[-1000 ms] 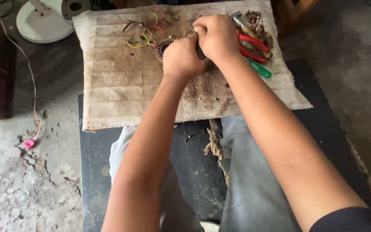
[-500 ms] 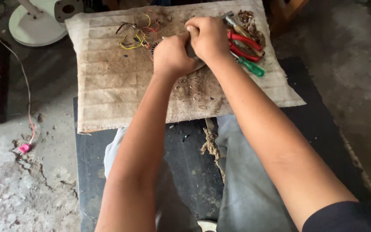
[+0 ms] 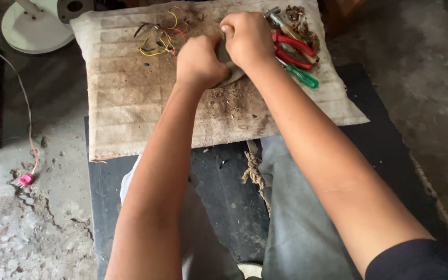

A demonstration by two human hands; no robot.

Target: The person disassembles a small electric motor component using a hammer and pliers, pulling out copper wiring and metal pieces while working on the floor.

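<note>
Hands meet over the dirty padded mat (image 3: 130, 103): left hand (image 3: 200, 62) and right hand (image 3: 247, 39) are pressed together, both closed around a small grey metal part (image 3: 230, 77), mostly hidden. Red-handled pliers (image 3: 294, 49) and a green screwdriver (image 3: 302, 77) lie just right. Coloured wires (image 3: 162, 36) lie left, near.
</note>
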